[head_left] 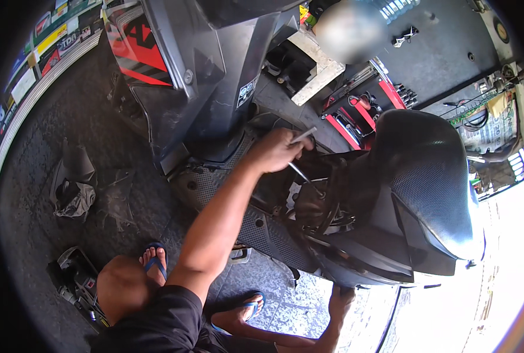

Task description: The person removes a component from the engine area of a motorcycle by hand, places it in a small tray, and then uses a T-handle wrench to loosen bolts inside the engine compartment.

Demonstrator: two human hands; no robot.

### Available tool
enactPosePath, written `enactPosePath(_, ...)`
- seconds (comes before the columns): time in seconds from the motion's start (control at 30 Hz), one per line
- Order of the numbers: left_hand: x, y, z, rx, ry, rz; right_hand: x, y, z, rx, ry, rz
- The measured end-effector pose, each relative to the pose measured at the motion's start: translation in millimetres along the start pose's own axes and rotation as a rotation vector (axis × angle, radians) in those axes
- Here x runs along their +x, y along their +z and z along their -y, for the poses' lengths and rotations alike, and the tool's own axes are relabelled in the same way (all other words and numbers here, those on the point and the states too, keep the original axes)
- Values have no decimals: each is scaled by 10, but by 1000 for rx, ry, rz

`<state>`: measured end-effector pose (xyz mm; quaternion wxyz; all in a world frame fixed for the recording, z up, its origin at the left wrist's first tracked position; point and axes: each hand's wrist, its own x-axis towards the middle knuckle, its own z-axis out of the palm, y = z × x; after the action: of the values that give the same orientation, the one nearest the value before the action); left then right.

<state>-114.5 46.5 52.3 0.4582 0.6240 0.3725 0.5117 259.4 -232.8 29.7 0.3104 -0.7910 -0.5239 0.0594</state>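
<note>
A dark scooter with a textured black seat point(423, 159) stands across the middle of the head view. My left hand point(276, 152) is closed round the bar of a metal T-handle wrench point(304, 175). Its thin shaft slants down into the opened body point(320, 203) ahead of the seat, where metal parts and dark hoses show. My right hand point(341, 301) is raised against the lower edge of the black side panel point(362, 256). The panel hides its fingertips, so I cannot tell whether it grips anything. The ribbed footboard point(262, 232) lies below my left forearm.
A red tool chest point(362, 115) with open drawers stands beyond the scooter, near a person whose head is blurred. Crumpled dark plastic point(76, 197) lies on the floor at left. A black tool case point(79, 282) sits beside my knee. Boxed goods line the far left.
</note>
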Motion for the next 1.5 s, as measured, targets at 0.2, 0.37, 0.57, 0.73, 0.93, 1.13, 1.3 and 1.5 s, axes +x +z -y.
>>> enactPosePath(0.2,-87,708,-32,-33,450,-1077,11,12,31,-138,12,-3)
enactPosePath(0.37,-22,906,-24,-1685,49,-626,8,-28,-50,-63,4,8)
enactPosePath(0.57,-16,354,473,-1562,-46,207,-3,-30,-197,-80,20,1)
enactPosePath(0.73,16,-125,152,-401,-226,93,-29,9,121,-74,-36,6)
enactPosePath(0.93,22,484,-53,233,290,-406,-1,12,-34,-3,-49,-30)
enactPosePath(1.13,49,931,-103,-1571,137,-674,28,-1,-128,-97,-69,-33)
enactPosePath(1.3,72,421,414,-1643,-140,52,42,-18,-100,-112,44,42)
enactPosePath(1.5,65,-115,172,-545,-193,140,14,49,-126,-84,-60,-33)
